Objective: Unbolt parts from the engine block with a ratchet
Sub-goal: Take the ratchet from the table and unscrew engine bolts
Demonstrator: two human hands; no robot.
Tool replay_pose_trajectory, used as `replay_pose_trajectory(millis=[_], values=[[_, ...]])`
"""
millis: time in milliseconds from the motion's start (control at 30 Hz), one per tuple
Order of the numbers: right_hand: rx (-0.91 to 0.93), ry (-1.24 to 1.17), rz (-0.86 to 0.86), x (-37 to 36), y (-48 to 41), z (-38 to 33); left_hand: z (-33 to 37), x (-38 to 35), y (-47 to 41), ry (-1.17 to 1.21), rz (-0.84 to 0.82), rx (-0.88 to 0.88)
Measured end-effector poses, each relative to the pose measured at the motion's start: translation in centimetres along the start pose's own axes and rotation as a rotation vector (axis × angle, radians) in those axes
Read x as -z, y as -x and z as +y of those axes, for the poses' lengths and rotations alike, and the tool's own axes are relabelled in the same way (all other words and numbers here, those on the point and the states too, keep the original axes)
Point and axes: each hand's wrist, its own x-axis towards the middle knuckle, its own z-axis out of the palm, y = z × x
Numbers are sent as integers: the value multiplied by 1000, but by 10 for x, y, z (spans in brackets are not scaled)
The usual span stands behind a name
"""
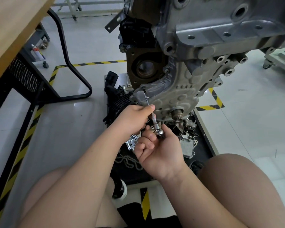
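The silver steel ratchet (pixel 159 133), on its long extension, meets a bolt (pixel 143 87) at the left edge of the grey cast-metal engine block (pixel 179 89). The left hand (pixel 133 117) has its grip pinching the shaft. The right hand (pixel 160 150) has its grip curled round the ratchet's head.

Workshop: engine block (pixel 196 63), hazard-striped floor tape (pixel 95 63).

Bright, even indoor light, with soft glare on the glossy floor (pixel 67 122) and only faint shadows. Strong wide-angle bending toward the edges; slightly soft in the nearest foreground, sharper mid-frame.
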Motion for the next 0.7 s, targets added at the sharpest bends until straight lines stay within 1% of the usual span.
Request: replay_pose_trajectory(millis=[33, 100, 267, 367, 533, 700], values=[[-25, -23, -18, 0, 0, 0, 0, 0, 0, 26, -32, -1], [-38, 6, -34, 0, 0, 2, 0, 2, 2, 62, -64, 5], [12, 116, 7, 1, -3, 4, 1, 0, 2, 59, -27, 8], [155, 280, 72, 4, -5, 7, 1, 1, 2, 68, -6, 20], [504, 725, 173, 8, -5, 11, 2, 2, 1, 64, 5, 26], [738, 1081, 202, 13, -4, 12, 0, 1, -1, 59, 18, 15]])
